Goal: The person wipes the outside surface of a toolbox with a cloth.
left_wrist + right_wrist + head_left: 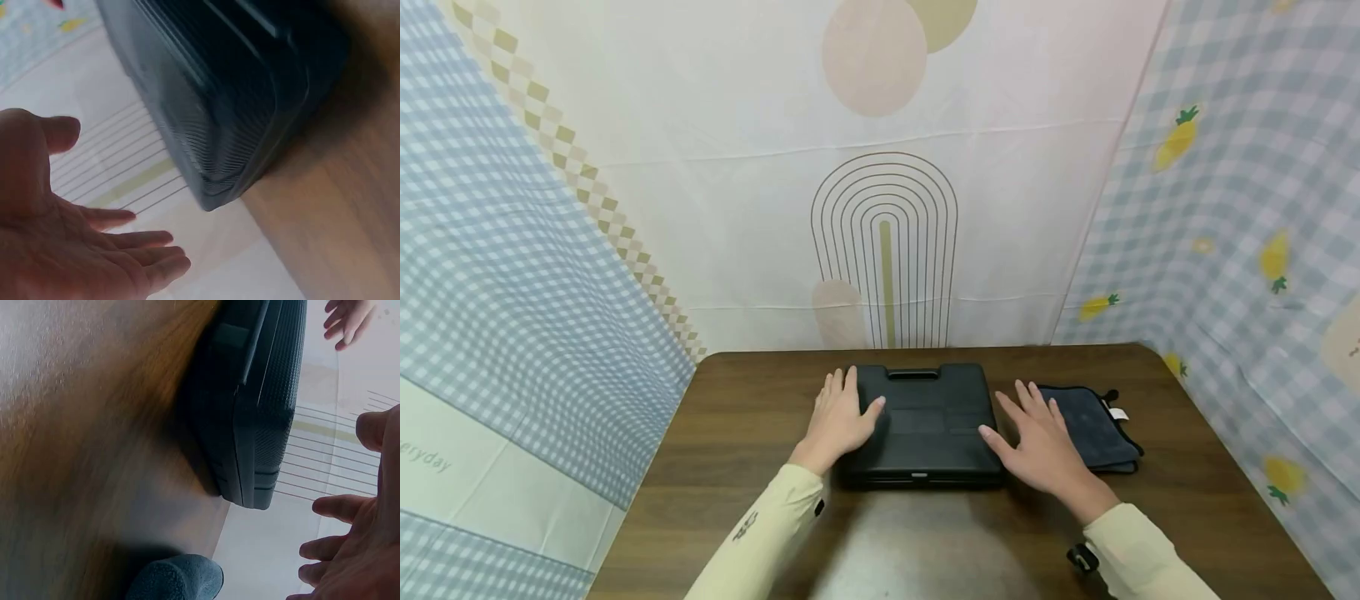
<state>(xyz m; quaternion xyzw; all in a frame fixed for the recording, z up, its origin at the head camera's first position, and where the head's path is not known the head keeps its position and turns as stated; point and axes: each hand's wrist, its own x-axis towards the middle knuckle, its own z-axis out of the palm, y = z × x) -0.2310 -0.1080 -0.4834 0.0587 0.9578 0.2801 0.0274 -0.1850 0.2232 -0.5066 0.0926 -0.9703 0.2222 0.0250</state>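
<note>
A black hard plastic case with a carry handle along its far edge lies flat on the wooden table. At its left side is my left hand, fingers straight and thumb reaching over the lid. My right hand hovers by the right side, fingers spread, between the case and a folded dark blue cloth. In the left wrist view the left palm shows apart from the case's textured corner. The right wrist view has the right hand clear of the case too, holding nothing.
The wooden table meets a hanging white printed curtain at its back edge. Blue checked fabric hangs on the left and right. The folded cloth has a white tag and lies to the right of the case.
</note>
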